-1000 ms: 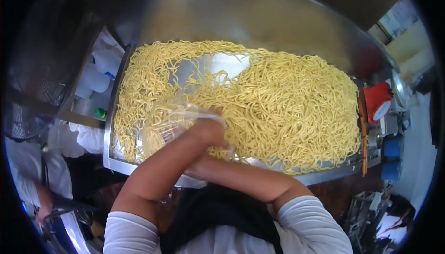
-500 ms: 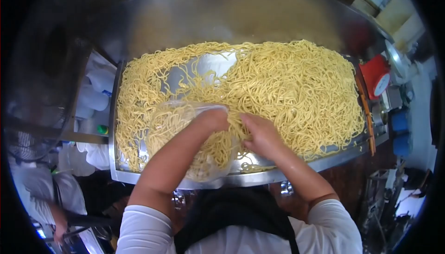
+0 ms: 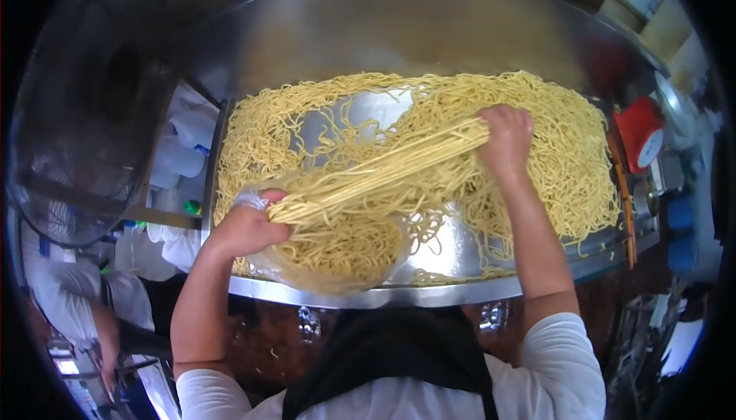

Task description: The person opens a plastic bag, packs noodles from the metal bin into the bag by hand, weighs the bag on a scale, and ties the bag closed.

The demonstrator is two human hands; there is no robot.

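Yellow noodles (image 3: 552,144) lie spread over a metal tray (image 3: 460,291), piled thickest on the right. On the left, my left hand (image 3: 251,224) is closed round the gathered edge of a clear plastic bag (image 3: 330,276) and one end of a noodle bundle. The bag rests near the tray's front rim and has noodles in it. My right hand (image 3: 506,138), raised over the right pile, is closed on the other end of the bundle. Stretched strands (image 3: 383,171) run between my two hands, above the bag.
A red scale (image 3: 638,132) stands beyond the tray's right edge, near long wooden sticks (image 3: 622,198). Plastic jugs (image 3: 188,130) and white bags (image 3: 180,246) are on the left, below a fan (image 3: 77,182). Another person (image 3: 80,305) is at the lower left.
My hands have moved apart, the left one leftward and the right one up and to the right, drawing noodles taut between them. More bare metal shows near the tray's front.
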